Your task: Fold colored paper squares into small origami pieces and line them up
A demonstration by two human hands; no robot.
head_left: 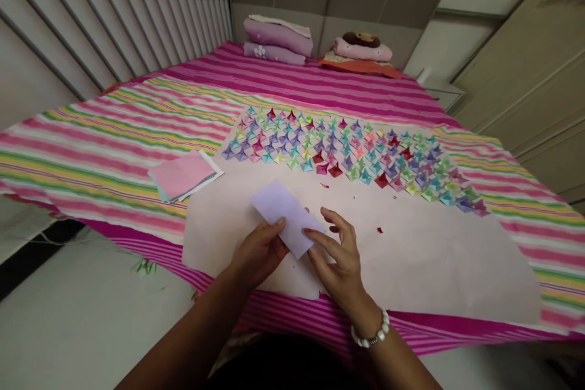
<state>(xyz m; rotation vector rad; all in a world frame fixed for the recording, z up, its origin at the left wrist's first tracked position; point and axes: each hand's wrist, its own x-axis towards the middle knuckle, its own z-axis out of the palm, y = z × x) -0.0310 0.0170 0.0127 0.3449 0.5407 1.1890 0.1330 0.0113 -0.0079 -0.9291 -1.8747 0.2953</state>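
A folded lavender paper (286, 212) is held a little above a large pale pink sheet (411, 256) spread on the bed. My left hand (258, 253) pinches the paper's lower left edge, thumb on top. My right hand (338, 259) touches the paper's lower right edge with its thumb and forefinger, the other fingers spread loosely. A white bead bracelet (371, 334) is on my right wrist.
Several small folded paper shapes in many colours (347, 155) lie in rows on the far part of the sheet. A stack of pink square papers (183, 175) rests to the left on the striped bedcover (91, 146). Pillows (278, 41) sit at the headboard. Floor lies at the lower left.
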